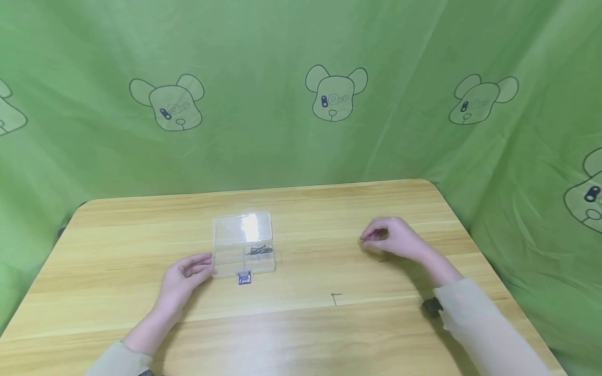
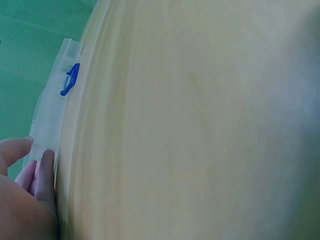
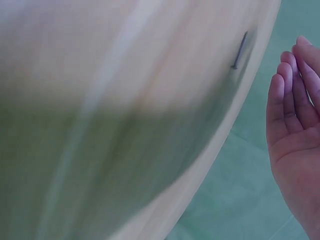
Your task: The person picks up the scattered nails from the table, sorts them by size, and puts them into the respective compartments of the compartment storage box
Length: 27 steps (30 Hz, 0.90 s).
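Observation:
A clear plastic compartment box [image 1: 229, 271] stands at centre left in the head view, its lid [image 1: 230, 231] raised at the back. Several dark nails [image 1: 261, 250] lie in its back right compartment, and a blue latch [image 1: 244, 277] shows at the front. My left hand [image 1: 185, 277] holds the box by its left end, thumb and fingers at the wall; the left wrist view shows the fingertips there too. Above the table at right, my right hand [image 1: 392, 239] pinches thumb against forefinger, a small dark nail tip showing at the fingertips. Below it lies a loose nail [image 3: 241, 50].
Two more nails [image 1: 335, 299] lie on the wooden table [image 1: 282, 334] near the front middle, set at an angle to each other. A green curtain [image 1: 263, 156] with printed bear heads hangs behind the table and along its right side.

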Each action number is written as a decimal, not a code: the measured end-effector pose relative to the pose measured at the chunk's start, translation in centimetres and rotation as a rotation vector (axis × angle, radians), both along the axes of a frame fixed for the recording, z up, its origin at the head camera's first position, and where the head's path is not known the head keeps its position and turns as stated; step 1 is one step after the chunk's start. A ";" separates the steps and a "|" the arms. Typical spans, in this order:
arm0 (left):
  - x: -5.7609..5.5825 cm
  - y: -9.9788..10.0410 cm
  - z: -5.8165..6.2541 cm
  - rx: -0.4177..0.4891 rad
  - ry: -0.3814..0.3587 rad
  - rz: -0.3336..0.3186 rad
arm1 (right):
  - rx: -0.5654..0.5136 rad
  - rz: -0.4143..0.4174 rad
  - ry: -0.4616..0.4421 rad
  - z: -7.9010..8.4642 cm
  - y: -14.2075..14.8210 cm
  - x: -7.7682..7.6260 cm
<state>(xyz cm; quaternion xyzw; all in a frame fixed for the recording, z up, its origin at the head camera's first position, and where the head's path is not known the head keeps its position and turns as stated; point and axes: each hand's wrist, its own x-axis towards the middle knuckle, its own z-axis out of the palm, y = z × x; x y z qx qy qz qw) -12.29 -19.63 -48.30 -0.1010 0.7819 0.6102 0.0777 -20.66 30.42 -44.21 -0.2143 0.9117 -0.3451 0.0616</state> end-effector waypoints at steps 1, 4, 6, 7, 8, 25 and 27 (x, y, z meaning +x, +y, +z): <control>0.0 0.0 0.0 0.001 0.000 0.000 | 0.000 -0.003 -0.007 0.0 0.2 0.1; 0.0 0.0 0.0 0.005 -0.001 0.000 | 0.002 -0.021 -0.029 -0.1 0.7 0.5; 0.0 0.0 0.0 0.005 -0.002 0.000 | 0.001 -0.028 -0.033 -0.3 1.0 0.8; 0.0 -0.1 0.0 0.003 -0.002 0.000 | -0.002 -0.029 -0.035 -0.3 1.2 0.9; 0.0 -0.1 -0.1 0.002 -0.003 0.001 | -0.003 -0.030 -0.037 -0.4 1.4 1.0; 0.0 -0.1 0.2 0.012 -0.004 0.000 | 0.000 -0.011 -0.091 -1.0 4.0 2.0; -0.1 -0.1 0.1 0.011 -0.003 -0.001 | 0.006 -0.010 -0.105 -0.9 4.1 2.2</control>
